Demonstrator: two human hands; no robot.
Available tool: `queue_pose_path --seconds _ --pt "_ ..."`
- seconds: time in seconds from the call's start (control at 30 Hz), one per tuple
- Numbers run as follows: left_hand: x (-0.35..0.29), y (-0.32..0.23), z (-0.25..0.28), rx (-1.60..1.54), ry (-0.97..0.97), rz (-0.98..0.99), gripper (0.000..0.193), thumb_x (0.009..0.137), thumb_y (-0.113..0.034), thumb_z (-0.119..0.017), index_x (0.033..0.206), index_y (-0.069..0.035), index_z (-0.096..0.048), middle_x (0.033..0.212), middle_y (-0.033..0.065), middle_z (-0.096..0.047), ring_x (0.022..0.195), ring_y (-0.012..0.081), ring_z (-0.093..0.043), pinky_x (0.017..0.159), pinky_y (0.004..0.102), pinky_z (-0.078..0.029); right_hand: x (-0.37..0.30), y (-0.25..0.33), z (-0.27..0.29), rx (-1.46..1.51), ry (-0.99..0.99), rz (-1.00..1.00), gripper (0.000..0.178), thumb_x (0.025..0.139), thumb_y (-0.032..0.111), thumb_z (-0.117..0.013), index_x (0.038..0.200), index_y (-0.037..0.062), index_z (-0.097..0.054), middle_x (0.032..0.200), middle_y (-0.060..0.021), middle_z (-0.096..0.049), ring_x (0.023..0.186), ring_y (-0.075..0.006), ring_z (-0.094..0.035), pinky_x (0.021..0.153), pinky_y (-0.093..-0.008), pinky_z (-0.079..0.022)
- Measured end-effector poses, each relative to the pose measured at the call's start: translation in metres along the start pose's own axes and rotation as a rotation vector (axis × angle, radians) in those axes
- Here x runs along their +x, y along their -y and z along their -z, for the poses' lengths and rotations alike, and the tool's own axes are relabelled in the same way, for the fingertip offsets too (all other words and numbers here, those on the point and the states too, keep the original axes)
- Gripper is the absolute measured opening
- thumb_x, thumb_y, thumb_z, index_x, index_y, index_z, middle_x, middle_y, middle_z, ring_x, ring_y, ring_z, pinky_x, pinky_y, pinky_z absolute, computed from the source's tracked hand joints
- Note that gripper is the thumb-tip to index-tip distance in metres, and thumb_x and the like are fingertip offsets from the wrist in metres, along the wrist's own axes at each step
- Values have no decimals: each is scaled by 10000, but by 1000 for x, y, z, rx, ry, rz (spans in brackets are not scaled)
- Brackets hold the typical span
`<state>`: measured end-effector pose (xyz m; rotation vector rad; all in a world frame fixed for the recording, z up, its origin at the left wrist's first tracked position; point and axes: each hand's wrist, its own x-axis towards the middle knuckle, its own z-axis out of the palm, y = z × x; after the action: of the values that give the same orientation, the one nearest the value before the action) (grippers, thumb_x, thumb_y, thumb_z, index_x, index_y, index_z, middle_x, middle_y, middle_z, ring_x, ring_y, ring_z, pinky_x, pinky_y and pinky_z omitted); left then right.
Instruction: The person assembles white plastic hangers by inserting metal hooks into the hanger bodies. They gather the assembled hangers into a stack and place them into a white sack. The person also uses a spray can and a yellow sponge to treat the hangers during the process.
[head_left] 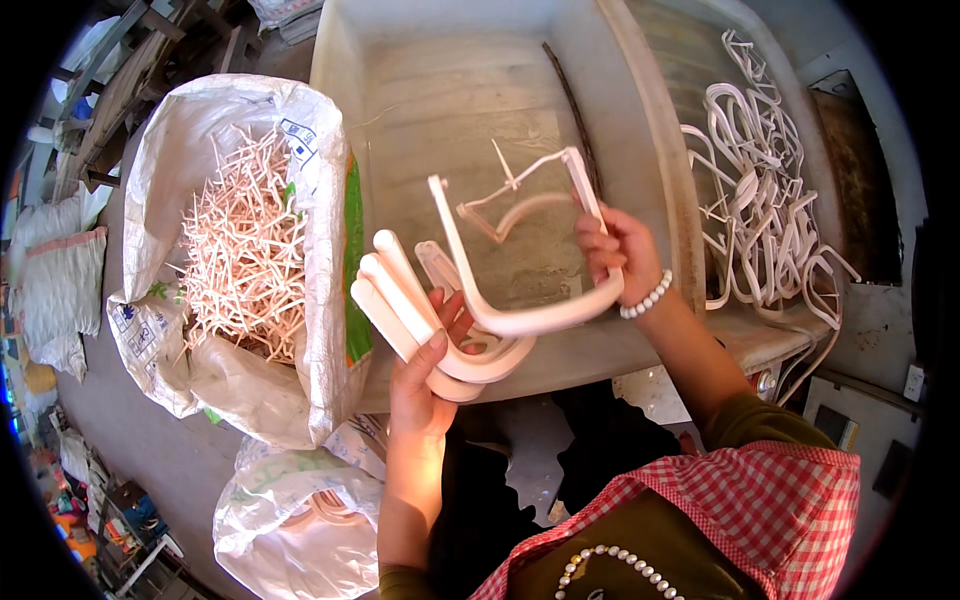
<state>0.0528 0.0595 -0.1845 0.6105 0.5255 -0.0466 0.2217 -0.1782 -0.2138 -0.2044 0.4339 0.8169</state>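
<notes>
My left hand (424,378) is wrapped around a stack of several pale pink U-shaped pieces (388,305), their rounded ends pointing up and away. To its right, my right hand (622,256) grips one arm of another U-shaped piece (548,318), holding it up with the bend toward me. Thin branching stalks (513,182) appear to join on at the top of this piece. Its bend overlaps the stack in view; whether the two touch, I cannot tell. Both hands are over the near edge of a pale basin (655,110) with shallow water.
At left stands a white woven sack (165,130) full of thin pink branching stalks (250,240). Below it, a plastic bag (260,540) holds curved pieces. Tangled U-shaped pieces (745,190) lie in the right-hand tub. A dark stick (575,105) leans inside the basin.
</notes>
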Motion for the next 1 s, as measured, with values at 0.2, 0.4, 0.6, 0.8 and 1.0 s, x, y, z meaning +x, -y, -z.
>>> queue_pose_path --seconds 0.2,0.4,0.6,0.8,1.0 --pt "-4 1 -14 -8 142 179 815 707 -217 -669 1387 34 -297 1265 248 -487 1097 364 -551 983 450 -430 -23 -24 24 -140 -78 -88 339 984 219 -419 1313 154 -470 739 -24 -462 493 -57 -387 354 -165 -314" --pt "-5 10 -9 -243 326 146 718 703 -156 -684 1332 19 -385 1033 187 -543 929 321 -557 792 398 -486 -19 -35 57 -848 -304 -12 271 966 303 -469 1119 108 -580 784 -19 -594 570 -80 -518 473 -217 -429" --pt "-28 -4 5 -259 345 57 635 605 -153 -687 1184 16 -488 865 161 -509 808 296 -517 668 352 -455 28 12 83 -1353 -430 522 167 918 159 -554 1004 35 -625 832 -19 -615 755 -91 -580 651 -244 -481" --pt "-36 -14 15 -70 600 87 715 538 -96 -743 1190 29 -476 861 235 -577 721 346 -591 622 375 -482 104 47 -21 -2150 253 696 429 839 135 -654 1239 62 -515 1188 -120 -537 1086 -229 -530 899 -342 -461" --pt "-45 -17 1 -120 539 116 705 551 -95 -744 1189 26 -472 872 219 -581 735 331 -592 629 370 -485 161 -18 -45 -2370 1065 294 591 800 220 -722 1312 84 -460 1265 -146 -503 1188 -286 -475 1023 -394 -394"
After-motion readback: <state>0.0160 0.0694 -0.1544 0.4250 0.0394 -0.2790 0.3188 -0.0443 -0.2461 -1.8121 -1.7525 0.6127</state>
